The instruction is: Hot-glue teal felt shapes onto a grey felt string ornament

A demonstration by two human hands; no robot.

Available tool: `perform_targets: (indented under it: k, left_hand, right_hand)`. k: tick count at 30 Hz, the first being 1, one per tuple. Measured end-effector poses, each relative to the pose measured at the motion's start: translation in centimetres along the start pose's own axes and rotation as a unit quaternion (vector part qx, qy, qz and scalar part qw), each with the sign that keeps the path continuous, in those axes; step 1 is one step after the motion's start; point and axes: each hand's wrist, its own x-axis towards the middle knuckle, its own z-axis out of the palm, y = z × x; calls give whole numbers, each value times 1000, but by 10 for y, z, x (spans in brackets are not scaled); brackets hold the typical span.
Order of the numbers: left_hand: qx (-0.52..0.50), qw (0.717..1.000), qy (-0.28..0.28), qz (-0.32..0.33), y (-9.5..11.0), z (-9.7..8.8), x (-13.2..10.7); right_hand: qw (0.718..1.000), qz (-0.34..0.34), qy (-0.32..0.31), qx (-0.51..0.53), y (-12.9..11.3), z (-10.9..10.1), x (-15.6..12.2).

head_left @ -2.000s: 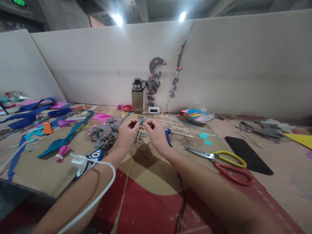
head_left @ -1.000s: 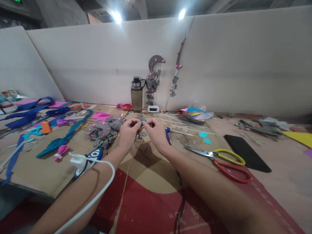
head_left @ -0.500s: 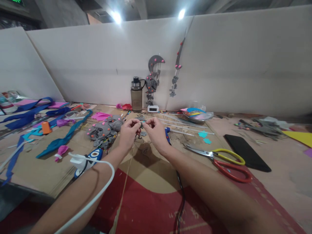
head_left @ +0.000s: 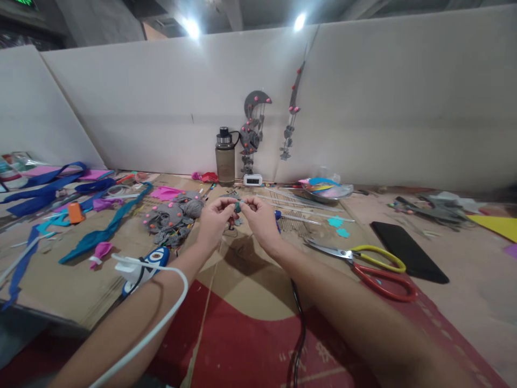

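Over the cardboard (head_left: 250, 296), my left hand (head_left: 216, 218) and my right hand (head_left: 259, 218) meet fingertip to fingertip. Both are closed in a pinch on a small dark-green piece (head_left: 237, 206); its kind is too small to make out, and the fingers cover part of it. Just left of my left hand lies a heap of grey felt pieces (head_left: 169, 215) with pink and orange dots. Behind my right wrist shows part of a blue tool (head_left: 278, 215), mostly hidden. A black cord (head_left: 299, 318) runs toward the front edge.
Scissors (head_left: 359, 261) with yellow and red handles lie right of my forearm, beside a black phone-like slab (head_left: 407, 250). A bottle (head_left: 225, 159) stands at the white wall, where grey felt hangings (head_left: 252, 129) hang. A white cable (head_left: 177, 302) crosses my left forearm. Turquoise cutouts (head_left: 339, 223) lie right.
My hands stay together in nearly the same place. The fingers have shifted slightly, and more of the dark-green piece shows between them.
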Motion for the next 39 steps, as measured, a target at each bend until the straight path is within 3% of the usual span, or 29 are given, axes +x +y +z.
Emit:
perform_targets:
  k: [14,19,25,30,33,39]
  left_hand:
    - [178,984,16,26,12,-1,-2]
    - [130,991,2,-24,10,-2,0]
    - [-5,994,-39,-103,9,-1,1]
    - [-21,992,-3,-124,1,-3,3]
    - [2,992,42,-116,-10,-4,4]
    - [74,992,79,-60,-24,-6,-3]
  right_hand:
    - [995,-43,-9,-91,2,-2,-7]
    - [995,-32,-14,-88,5,0,-8]
    - [999,37,10,24,12,0,0]
    - [993,89,24,72,21,1,-5]
    - [994,84,31,69,29,5,-11]
    - [996,66,24,60,37,13,-19]
